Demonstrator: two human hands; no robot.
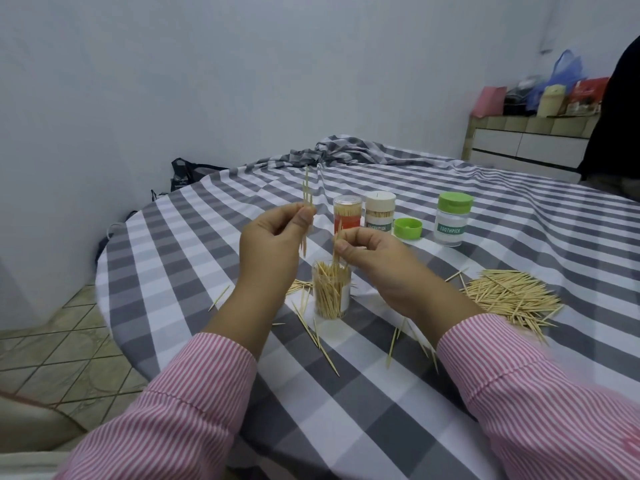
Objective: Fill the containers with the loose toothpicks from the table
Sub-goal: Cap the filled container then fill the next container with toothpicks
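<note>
Toothpicks [336, 245] in right grip [372, 251] — just above open container [330, 292]

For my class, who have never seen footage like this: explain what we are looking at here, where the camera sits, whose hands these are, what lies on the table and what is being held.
There is one picture, taken by a wide-angle camera worn on a person's head, looking forward and down. No machine is involved: the two arms in pink striped sleeves belong to the wearer.

The left hand pinches a small bunch of toothpicks, held upright. The right hand pinches a few toothpicks over the open clear container, which is already quite full.

On the checked tablecloth lies a big pile of loose toothpicks to the right, with strays scattered near the container. Farther back stand a red-labelled container, a white-capped container, a loose green lid and a green-lidded container marked TOOTHPICK.
</note>
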